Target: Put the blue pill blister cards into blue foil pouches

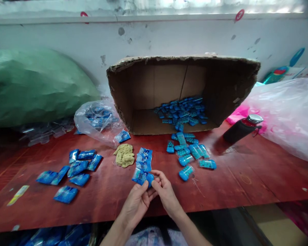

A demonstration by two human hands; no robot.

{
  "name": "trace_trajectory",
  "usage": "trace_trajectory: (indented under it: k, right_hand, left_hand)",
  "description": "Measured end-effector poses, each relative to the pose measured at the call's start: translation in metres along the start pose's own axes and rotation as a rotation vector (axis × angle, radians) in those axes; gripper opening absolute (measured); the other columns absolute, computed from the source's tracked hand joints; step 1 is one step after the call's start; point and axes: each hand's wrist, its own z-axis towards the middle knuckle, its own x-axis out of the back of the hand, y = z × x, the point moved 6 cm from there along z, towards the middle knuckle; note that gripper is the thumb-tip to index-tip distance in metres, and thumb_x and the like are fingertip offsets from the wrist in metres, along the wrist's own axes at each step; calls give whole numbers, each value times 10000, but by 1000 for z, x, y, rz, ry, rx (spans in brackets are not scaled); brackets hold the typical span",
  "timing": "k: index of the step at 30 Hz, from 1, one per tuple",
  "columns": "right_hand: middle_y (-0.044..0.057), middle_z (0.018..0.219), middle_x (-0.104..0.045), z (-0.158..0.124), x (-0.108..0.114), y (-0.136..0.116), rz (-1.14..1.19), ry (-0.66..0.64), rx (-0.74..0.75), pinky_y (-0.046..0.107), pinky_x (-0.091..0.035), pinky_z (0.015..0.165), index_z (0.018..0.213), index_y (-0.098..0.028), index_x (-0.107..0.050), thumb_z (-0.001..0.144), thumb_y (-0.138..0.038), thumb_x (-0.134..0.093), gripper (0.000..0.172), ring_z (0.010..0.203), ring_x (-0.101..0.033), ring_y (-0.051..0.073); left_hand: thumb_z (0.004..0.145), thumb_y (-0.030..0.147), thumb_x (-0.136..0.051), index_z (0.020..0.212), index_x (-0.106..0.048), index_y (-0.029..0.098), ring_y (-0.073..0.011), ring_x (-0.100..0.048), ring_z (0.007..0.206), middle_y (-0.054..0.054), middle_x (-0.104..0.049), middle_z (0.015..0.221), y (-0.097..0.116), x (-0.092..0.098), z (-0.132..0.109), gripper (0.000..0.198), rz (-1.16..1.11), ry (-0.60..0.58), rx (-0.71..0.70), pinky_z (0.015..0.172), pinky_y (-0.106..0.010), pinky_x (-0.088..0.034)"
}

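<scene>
Both hands meet at the near middle of the table. My left hand (137,201) is closed, its thumb pressing on a printed blue packet (138,176). My right hand (166,193) pinches a smooth, rounded blue piece (150,177) at the packet's right end; whether it is partly inside the packet I cannot tell. Just beyond lie flat blue packets (144,157), touching or overlapping the held one. A crumpled yellow-green cloth or glove (124,155) rests to their left. Small clear containers with blue ends and blue beads (186,172) lie to the right.
A cardboard box (141,123) on its side holds many such containers. Filled-looking blue packets (77,168) lie at left, near a clear bag (92,128) and big green sack (36,89). A dark bottle (237,131) and white plastic bag (292,116) stand right.
</scene>
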Motion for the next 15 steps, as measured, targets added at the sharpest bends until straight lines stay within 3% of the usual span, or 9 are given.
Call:
trace_trajectory:
  k: [6,15]
  right_hand:
    - [-20,798,-579,-1,-4,-1,-11,-43,-12,266,-438,734,1008,-201,-541,707,-192,-571,303,749,-550,141]
    - [-47,675,-557,1,-13,-1,-60,-75,16,219,-435,640,935,-200,-575,721,-186,-557,215,627,-524,112]
  left_hand:
    - [770,230,-545,887,-640,117,-203,-640,854,-88,-712,795,1,8,-3,189,14,47,19,854,-349,-442]
    - [779,203,-524,856,-646,111,-223,-611,938,-104,-707,830,-5,10,-5,171,-61,59,3,871,-365,-439]
